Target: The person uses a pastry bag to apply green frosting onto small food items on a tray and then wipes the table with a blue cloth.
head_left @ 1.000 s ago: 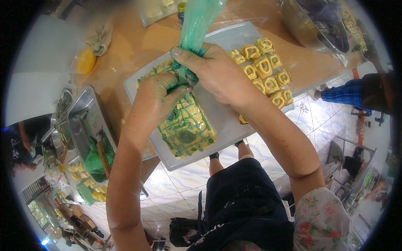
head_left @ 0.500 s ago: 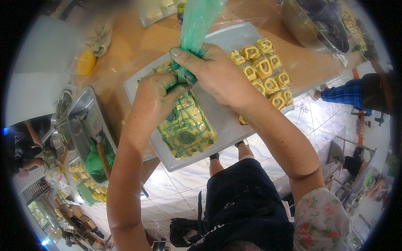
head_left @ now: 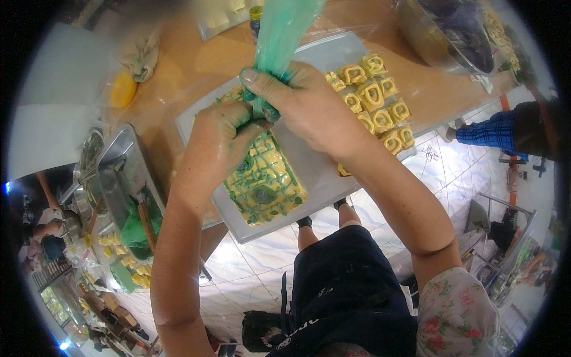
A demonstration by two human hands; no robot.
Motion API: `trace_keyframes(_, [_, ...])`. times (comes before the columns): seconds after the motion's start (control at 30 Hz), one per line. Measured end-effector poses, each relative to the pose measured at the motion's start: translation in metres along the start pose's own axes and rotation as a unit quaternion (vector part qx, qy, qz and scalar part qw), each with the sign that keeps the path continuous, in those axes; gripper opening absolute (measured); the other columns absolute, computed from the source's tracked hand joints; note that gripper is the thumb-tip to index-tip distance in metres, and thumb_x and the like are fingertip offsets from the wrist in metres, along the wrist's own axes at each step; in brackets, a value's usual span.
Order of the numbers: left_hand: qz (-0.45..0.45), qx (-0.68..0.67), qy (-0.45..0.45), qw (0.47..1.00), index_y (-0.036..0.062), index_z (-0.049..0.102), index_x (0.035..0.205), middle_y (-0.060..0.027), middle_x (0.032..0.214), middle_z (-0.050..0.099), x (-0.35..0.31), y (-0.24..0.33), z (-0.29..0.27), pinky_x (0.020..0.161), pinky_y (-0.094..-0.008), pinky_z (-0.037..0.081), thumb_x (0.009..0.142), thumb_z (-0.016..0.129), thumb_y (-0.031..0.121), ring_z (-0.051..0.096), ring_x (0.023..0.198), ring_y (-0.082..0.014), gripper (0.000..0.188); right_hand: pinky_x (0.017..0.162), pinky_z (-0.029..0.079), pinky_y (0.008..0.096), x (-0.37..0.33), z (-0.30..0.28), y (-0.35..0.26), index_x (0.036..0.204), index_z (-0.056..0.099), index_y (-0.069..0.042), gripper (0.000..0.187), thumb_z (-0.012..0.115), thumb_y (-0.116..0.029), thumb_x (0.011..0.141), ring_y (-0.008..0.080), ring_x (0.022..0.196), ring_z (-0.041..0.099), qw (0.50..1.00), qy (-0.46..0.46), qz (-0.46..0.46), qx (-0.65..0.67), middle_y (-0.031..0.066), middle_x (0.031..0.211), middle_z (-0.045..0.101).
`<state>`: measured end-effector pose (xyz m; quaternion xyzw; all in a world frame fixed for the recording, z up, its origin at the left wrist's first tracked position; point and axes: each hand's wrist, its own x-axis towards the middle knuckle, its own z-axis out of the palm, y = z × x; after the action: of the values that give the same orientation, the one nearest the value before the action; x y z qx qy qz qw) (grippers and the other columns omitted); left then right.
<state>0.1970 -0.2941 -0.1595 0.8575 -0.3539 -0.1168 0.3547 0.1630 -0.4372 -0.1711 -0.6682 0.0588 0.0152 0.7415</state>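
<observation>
A translucent piping bag of green icing (head_left: pixel 282 35) stands up between my hands, its lower end hidden by the fingers. My right hand (head_left: pixel 297 98) is wrapped around the bag, thumb across it, fingers smeared green. Just below and to the left, my left hand (head_left: pixel 223 134) closes on the bag's lower part, also stained green. Beneath both hands lies a rectangular yellow-topped cake (head_left: pixel 276 184) covered in green piped lines and swirls. It rests on the left side of a pale grey tray (head_left: pixel 324 193). Small square cakes with yellow piped rings (head_left: pixel 375 98) fill the tray's right side.
A large metal bowl (head_left: pixel 419 38) stands at the back right. To the left are a metal pan (head_left: pixel 119 154) with a green bag and utensils, a yellow scraper-like piece (head_left: pixel 123 89) and a crumpled cloth (head_left: pixel 143 59). A small dark bottle (head_left: pixel 255 22) stands behind the tray.
My hands stay closed on the piping bag in nearly the same place, above the cake. At the far left, another person's hands have shifted slightly.
</observation>
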Motion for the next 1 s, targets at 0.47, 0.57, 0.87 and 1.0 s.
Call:
trace_keyframes(0.47, [-0.011,-0.006,0.007,1.0,-0.0011,0.06,0.075,-0.0159,0.067,0.056,-0.0035,0.0013,0.0059,0.058,-0.0331,0.042,0.067,0.063,0.008,0.054,0.063,-0.0298,0.013,0.061,0.041,0.0223,-0.005,0.0001,0.0017,0.086,0.056,0.003,0.032,0.051,-0.029,0.084,0.009,0.067,0.049,1.0,0.0,-0.006,-0.031,0.0041,0.073,0.055])
trace_keyframes(0.57, [-0.004,0.004,0.003,1.0,-0.0008,0.06,0.076,-0.0156,0.069,0.056,-0.0041,0.0017,0.0052,0.059,-0.033,0.042,0.067,0.063,0.007,0.055,0.064,-0.0295,0.013,0.06,0.04,0.0222,-0.006,0.0005,0.0014,0.085,0.056,0.003,0.032,0.051,-0.029,0.084,0.0088,0.066,0.048,0.999,0.004,-0.004,-0.04,0.0039,0.072,0.054])
trace_keyframes(0.87, [-0.03,-0.003,-0.001,1.0,0.0001,0.061,0.076,-0.0159,0.07,0.057,-0.0052,0.0083,0.0051,0.06,-0.0327,0.043,0.067,0.063,0.006,0.055,0.065,-0.0293,0.012,0.059,0.04,0.0225,-0.0058,0.0008,0.0047,0.085,0.056,0.002,0.033,0.05,-0.031,0.084,0.009,0.065,0.048,0.999,0.007,-0.012,-0.051,0.0032,0.071,0.054])
trace_keyframes(1.0, [-0.026,-0.002,0.007,1.0,-0.0002,0.06,0.076,-0.0163,0.07,0.057,-0.0064,0.0064,0.0057,0.06,-0.0324,0.043,0.066,0.063,0.006,0.056,0.065,-0.0293,0.012,0.06,0.04,0.0226,-0.0073,0.0018,0.0048,0.085,0.056,0.002,0.033,0.05,-0.03,0.084,0.0093,0.066,0.048,0.998,0.007,-0.024,-0.052,0.0036,0.072,0.054])
